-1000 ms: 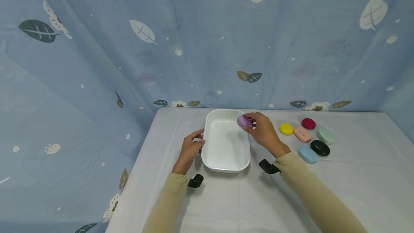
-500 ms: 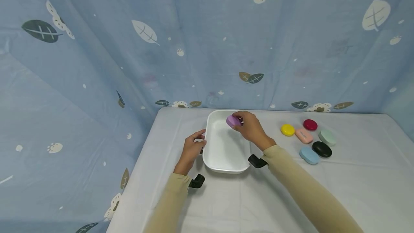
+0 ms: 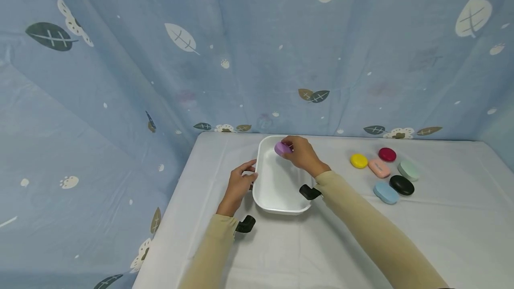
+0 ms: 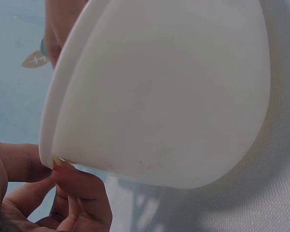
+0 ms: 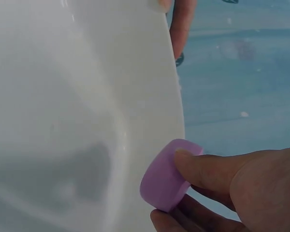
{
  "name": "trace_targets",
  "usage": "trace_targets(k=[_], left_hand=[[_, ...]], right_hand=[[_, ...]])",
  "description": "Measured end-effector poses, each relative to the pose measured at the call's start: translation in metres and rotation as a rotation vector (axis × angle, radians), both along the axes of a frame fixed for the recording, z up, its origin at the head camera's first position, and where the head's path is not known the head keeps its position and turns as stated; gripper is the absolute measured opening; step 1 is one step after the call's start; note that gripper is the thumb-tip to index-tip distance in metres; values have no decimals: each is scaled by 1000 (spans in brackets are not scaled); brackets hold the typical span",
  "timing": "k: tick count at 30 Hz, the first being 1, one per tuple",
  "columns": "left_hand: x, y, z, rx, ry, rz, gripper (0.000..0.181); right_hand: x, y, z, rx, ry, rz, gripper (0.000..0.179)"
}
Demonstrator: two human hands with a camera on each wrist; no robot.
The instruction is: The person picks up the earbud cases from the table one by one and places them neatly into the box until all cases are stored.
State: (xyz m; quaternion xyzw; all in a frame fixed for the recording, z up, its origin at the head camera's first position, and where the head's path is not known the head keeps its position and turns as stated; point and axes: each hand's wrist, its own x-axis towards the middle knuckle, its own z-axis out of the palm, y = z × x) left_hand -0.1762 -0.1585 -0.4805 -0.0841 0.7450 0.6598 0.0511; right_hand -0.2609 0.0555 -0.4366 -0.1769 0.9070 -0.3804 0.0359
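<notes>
The chunky purple piece (image 3: 282,149), smooth and round-edged, is over the far end of the white tray (image 3: 281,186), pinched between the right hand's (image 3: 303,154) thumb and fingers. Tray's glossy with rounded corners, and the left hand (image 3: 237,184) has its left rim pinched too. Off right there's a yellow disc (image 3: 358,161), pink bar (image 3: 379,168) and glossy black oval (image 3: 402,185), all on pale, woven-looking cloth (image 3: 273,244). Creased blue leaf-print curtain (image 3: 241,35) at the far side.
</notes>
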Motion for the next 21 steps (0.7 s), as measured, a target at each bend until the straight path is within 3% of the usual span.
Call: trace_targets(k=[6, 15, 21], left_hand=[[2, 0, 1, 3, 10, -5, 47], [1, -1, 0, 3, 19, -8, 46], [1, 0, 0, 2, 9, -6, 47]], right_hand=[[-6, -6, 0, 23, -29, 5, 37], [-15, -10, -7, 74, 17, 31, 34], [-19, -12, -11, 79, -21, 32, 35]])
